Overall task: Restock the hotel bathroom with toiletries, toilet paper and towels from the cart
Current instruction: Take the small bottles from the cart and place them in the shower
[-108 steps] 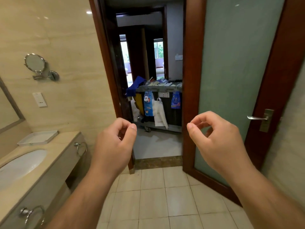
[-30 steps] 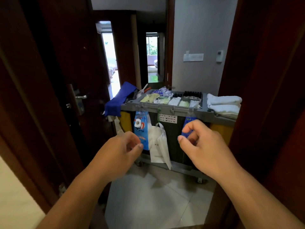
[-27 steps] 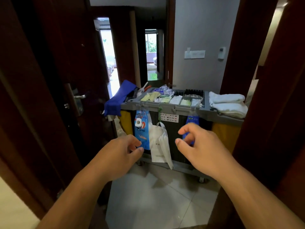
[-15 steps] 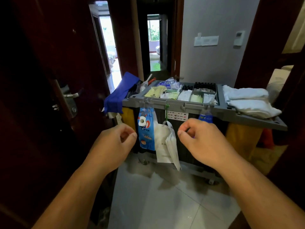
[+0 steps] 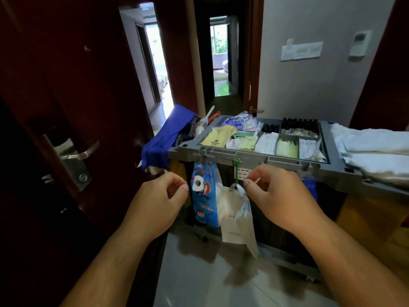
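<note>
The grey housekeeping cart (image 5: 223, 152) stands in the doorway just ahead of me. Its top tray holds several compartments of toiletry sachets (image 5: 265, 141) and small dark bottles (image 5: 299, 125). Folded white towels (image 5: 376, 147) lie on its right end. A blue toilet-paper pack (image 5: 203, 196) and a white plastic bag (image 5: 234, 209) hang from the front rail. My left hand (image 5: 159, 202) and my right hand (image 5: 281, 198) are raised in front of the cart's front side, below the tray. Their fingers are loosely curled and hold nothing.
A dark wooden door with a metal lever handle (image 5: 75, 154) stands close on my left. A blue cloth (image 5: 163, 138) drapes over the cart's left end and a yellow bag (image 5: 376, 220) hangs on its right. Pale floor tiles (image 5: 199, 280) lie between me and the cart.
I have walked from the bathroom through the doorway up to the cart, which now looms larger and closer. Both hands stayed raised with nothing in them.
</note>
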